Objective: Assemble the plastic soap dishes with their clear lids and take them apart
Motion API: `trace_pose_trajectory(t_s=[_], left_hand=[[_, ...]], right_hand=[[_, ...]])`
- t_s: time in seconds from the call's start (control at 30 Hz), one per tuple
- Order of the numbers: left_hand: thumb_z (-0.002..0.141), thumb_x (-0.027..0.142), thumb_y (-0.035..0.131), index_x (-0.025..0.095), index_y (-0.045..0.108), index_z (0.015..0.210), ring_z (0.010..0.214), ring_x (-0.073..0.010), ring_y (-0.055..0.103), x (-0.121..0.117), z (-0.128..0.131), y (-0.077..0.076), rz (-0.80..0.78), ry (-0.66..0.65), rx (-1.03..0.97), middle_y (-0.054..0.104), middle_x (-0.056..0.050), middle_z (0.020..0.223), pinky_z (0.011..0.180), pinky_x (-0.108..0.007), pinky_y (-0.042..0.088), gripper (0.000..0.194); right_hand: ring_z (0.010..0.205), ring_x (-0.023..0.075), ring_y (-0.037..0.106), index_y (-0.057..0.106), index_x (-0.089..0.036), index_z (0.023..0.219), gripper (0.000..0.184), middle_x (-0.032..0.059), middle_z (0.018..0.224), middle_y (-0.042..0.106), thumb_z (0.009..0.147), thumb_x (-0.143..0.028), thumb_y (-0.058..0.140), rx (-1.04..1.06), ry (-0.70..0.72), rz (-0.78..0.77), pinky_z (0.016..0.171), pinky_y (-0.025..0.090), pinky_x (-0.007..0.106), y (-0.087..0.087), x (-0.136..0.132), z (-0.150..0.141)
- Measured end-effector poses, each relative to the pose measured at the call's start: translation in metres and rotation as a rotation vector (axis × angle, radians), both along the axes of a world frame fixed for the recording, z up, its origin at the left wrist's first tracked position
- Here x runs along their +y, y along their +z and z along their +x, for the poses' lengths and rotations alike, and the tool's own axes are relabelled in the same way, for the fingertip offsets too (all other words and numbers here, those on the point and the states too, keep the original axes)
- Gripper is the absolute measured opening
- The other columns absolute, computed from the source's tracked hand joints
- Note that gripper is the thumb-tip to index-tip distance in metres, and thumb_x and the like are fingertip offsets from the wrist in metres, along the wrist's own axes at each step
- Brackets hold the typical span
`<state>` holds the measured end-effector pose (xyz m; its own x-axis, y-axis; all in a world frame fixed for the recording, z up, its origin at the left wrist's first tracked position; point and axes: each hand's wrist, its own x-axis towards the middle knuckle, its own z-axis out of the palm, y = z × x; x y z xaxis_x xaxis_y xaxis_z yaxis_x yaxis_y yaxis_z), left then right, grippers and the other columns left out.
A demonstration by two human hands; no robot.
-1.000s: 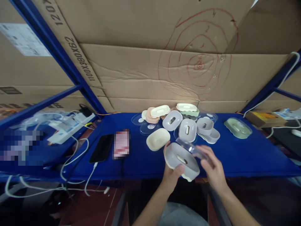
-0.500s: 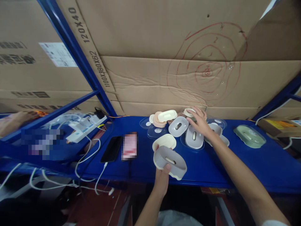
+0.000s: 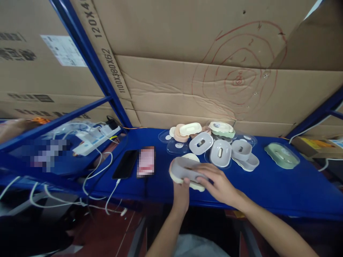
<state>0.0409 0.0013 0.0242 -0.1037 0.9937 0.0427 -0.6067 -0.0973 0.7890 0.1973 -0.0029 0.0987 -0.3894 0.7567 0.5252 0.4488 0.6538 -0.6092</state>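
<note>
While the left hand (image 3: pixel 181 191) clamps the grey dish (image 3: pixel 184 169), the right hand's (image 3: pixel 218 182) grip pinches its side.

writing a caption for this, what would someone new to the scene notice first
The eye likely goes first to the red rings drawn on the cardboard behind the blue table. Next come the left hand and right hand, both on a grey dish near the table's front edge. Behind them sits a cluster of grey, cream, peach and green dishes, with a green one apart on the right.
</note>
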Motion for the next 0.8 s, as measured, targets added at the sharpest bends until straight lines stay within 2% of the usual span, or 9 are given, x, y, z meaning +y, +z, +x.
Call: trace_pose_trajectory(t_s=[0.1, 0.17, 0.23, 0.37, 0.47, 0.57, 0.67, 0.73, 0.8], left_hand=[[0.072, 0.069, 0.091, 0.032, 0.035, 0.159, 0.142, -0.0368, 0.060, -0.001, -0.004, -0.009, 0.034, -0.002, 0.050, 0.061, -0.016, 0.151, 0.119, -0.051, 0.049, 0.110], [0.077, 0.063, 0.091, 0.033, 0.031, 0.159, 0.142, -0.0363, 0.061, -0.003, -0.007, -0.014, 0.063, -0.018, 0.106, 0.061, -0.016, 0.151, 0.118, -0.051, 0.050, 0.105], [0.080, 0.058, 0.090, 0.032, 0.028, 0.159, 0.142, -0.0367, 0.061, -0.005, -0.008, -0.017, 0.088, -0.023, 0.168, 0.061, -0.018, 0.150, 0.117, -0.053, 0.050, 0.103], [0.081, 0.055, 0.089, 0.029, 0.025, 0.160, 0.141, -0.0384, 0.061, -0.004, -0.008, -0.021, 0.143, -0.016, 0.232, 0.059, -0.020, 0.150, 0.115, -0.058, 0.051, 0.104], [0.082, 0.053, 0.089, 0.028, 0.026, 0.159, 0.141, -0.0378, 0.061, -0.001, -0.008, -0.022, 0.169, -0.013, 0.261, 0.060, -0.020, 0.149, 0.116, -0.058, 0.050, 0.102], [0.082, 0.052, 0.089, 0.028, 0.030, 0.157, 0.141, -0.0381, 0.061, 0.000, -0.009, -0.021, 0.159, -0.021, 0.267, 0.060, -0.020, 0.149, 0.117, -0.059, 0.049, 0.099], [0.082, 0.055, 0.089, 0.028, 0.030, 0.157, 0.142, -0.0385, 0.060, -0.001, -0.009, -0.021, 0.145, -0.035, 0.234, 0.059, -0.020, 0.151, 0.118, -0.059, 0.049, 0.100], [0.082, 0.061, 0.088, 0.029, 0.027, 0.159, 0.143, -0.0385, 0.059, -0.002, -0.007, -0.019, 0.131, -0.041, 0.166, 0.058, -0.020, 0.153, 0.118, -0.058, 0.050, 0.104], [0.082, 0.067, 0.085, 0.031, 0.024, 0.162, 0.146, -0.0381, 0.057, -0.003, -0.003, -0.014, 0.112, -0.047, 0.085, 0.056, -0.020, 0.157, 0.120, -0.057, 0.049, 0.107]], right_hand=[[0.117, 0.0275, 0.075, 0.072, -0.032, 0.134, 0.030, 0.0066, 0.128, 0.079, 0.108, -0.035, 0.058, -0.031, -0.201, 0.135, 0.106, 0.056, 0.048, 0.005, 0.017, 0.021], [0.126, 0.0297, 0.070, 0.071, -0.032, 0.136, 0.031, 0.0068, 0.134, 0.077, 0.108, -0.035, 0.058, -0.184, -0.357, 0.279, 0.121, 0.040, 0.056, 0.012, 0.040, 0.046], [0.132, 0.0318, 0.067, 0.072, -0.030, 0.134, 0.031, 0.0070, 0.135, 0.076, 0.109, -0.035, 0.055, -0.358, -0.504, 0.374, 0.126, 0.026, 0.062, 0.016, 0.069, 0.072], [0.131, 0.0322, 0.065, 0.075, -0.023, 0.128, 0.031, 0.0101, 0.136, 0.076, 0.110, -0.030, 0.050, -0.595, -0.611, 0.412, 0.122, 0.027, 0.062, 0.005, 0.117, 0.111], [0.133, 0.0311, 0.064, 0.073, -0.023, 0.133, 0.032, 0.0114, 0.142, 0.072, 0.109, -0.029, 0.052, -0.668, -0.592, 0.420, 0.121, 0.029, 0.060, -0.011, 0.131, 0.120], [0.140, 0.0323, 0.060, 0.068, -0.024, 0.141, 0.036, 0.0129, 0.150, 0.067, 0.109, -0.032, 0.053, -0.619, -0.607, 0.432, 0.123, 0.027, 0.061, -0.015, 0.124, 0.116], [0.149, 0.0341, 0.051, 0.060, -0.024, 0.150, 0.043, 0.0153, 0.158, 0.059, 0.110, -0.036, 0.053, -0.510, -0.582, 0.451, 0.126, 0.025, 0.064, -0.006, 0.095, 0.093], [0.152, 0.0326, 0.048, 0.054, -0.027, 0.156, 0.049, 0.0139, 0.160, 0.057, 0.108, -0.041, 0.056, -0.450, -0.421, 0.426, 0.127, 0.028, 0.060, 0.000, 0.065, 0.066], [0.150, 0.0300, 0.051, 0.051, -0.027, 0.158, 0.061, 0.0129, 0.161, 0.056, 0.104, -0.051, 0.063, -0.451, -0.102, 0.329, 0.122, 0.041, 0.051, 0.002, 0.032, 0.035]])
